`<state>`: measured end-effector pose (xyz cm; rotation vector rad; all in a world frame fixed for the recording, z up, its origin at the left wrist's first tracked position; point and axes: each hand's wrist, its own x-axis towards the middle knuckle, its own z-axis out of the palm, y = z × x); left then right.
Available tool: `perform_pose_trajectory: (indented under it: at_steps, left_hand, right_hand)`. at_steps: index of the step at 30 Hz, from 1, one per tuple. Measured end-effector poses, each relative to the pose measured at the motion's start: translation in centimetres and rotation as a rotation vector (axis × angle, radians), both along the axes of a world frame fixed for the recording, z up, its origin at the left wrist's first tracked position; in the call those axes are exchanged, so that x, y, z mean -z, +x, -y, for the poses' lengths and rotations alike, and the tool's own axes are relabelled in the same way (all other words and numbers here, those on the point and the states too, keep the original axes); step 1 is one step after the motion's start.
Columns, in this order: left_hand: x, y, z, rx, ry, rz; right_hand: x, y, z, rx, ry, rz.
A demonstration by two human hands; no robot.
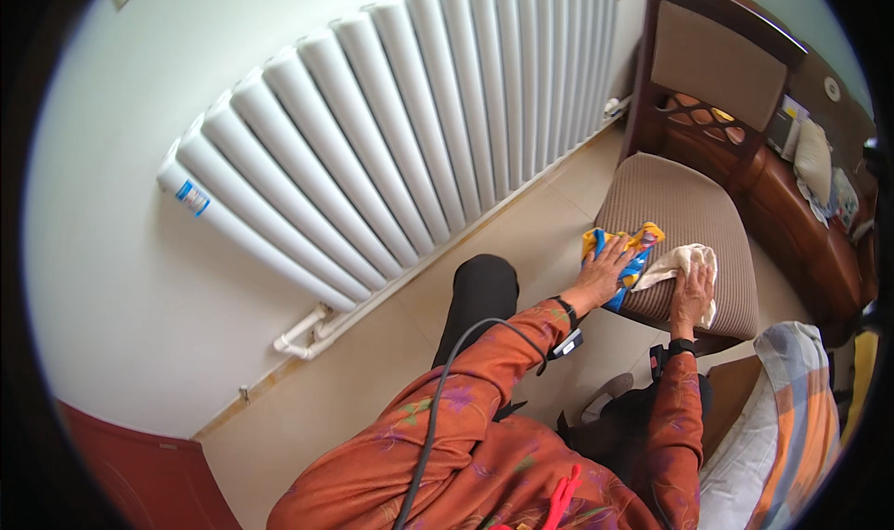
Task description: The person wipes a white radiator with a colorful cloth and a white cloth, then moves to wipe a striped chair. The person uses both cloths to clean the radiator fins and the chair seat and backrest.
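Note:
My left hand (602,273) presses palm-down on a crumpled blue and yellow patterned cloth (649,235) near the front left of a chair seat. To its right, my right hand (691,296) bends its fingers over a bunched cream cloth (667,268). Both cloths lie on the ribbed brown seat cushion (677,188) of a dark wooden chair and sit close together. The chair's padded backrest (716,62) rises at the far side. Under my palms, part of each cloth is hidden.
A white column radiator (391,125) runs along the left wall, its pipe (300,345) low by the floor. Behind the chair stands a brown leather sofa (803,229) with a pale cushion (812,160). Checked bedding (796,404) lies right. A cable (436,397) crosses my left sleeve.

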<state>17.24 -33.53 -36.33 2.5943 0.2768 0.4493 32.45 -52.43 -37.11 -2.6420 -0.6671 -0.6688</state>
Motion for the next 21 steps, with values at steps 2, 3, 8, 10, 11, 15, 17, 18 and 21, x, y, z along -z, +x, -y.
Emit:
perform_pose_trajectory:
  at_steps: [2, 3, 8, 10, 11, 15, 17, 18, 21]
  left_hand:
    - [0.2, 0.0, 0.1, -0.02, 0.002, 0.045]
    - [0.3, 0.0, 0.2, -0.019, -0.014, 0.031]
    - [0.2, -0.3, 0.2, -0.006, 0.006, 0.026]
    - [0.1, -0.4, 0.2, -0.009, 0.002, 0.015]
    - [0.0, -0.3, 0.2, -0.008, 0.002, -0.012]
    - [0.3, -0.2, 0.3, -0.013, -0.027, 0.009]
    - [0.8, -0.1, 0.4, -0.02, 0.003, 0.084]
    - [1.1, -0.1, 0.5, -0.024, 0.013, 0.085]
    - [1.8, 0.3, 0.0, -0.04, -0.015, 0.149]
  right_hand:
    - [0.2, 0.2, 0.1, 0.001, -0.034, 0.007]
    - [0.3, 0.2, 0.1, 0.03, -0.055, 0.011]
    - [0.5, 0.4, 0.0, -0.023, -0.028, 0.063]
    - [0.6, 0.4, 0.0, 0.018, -0.04, 0.051]
    - [0.6, 0.4, 0.0, -0.017, -0.006, 0.09]
    - [0.7, 0.3, 0.1, 0.005, 0.003, 0.071]
    - [0.6, 0.2, 0.1, -0.005, 0.016, 0.064]
    - [0.6, 0.1, 0.1, -0.007, 0.021, 0.078]
    - [0.4, -0.2, 0.0, -0.021, 0.046, 0.072]
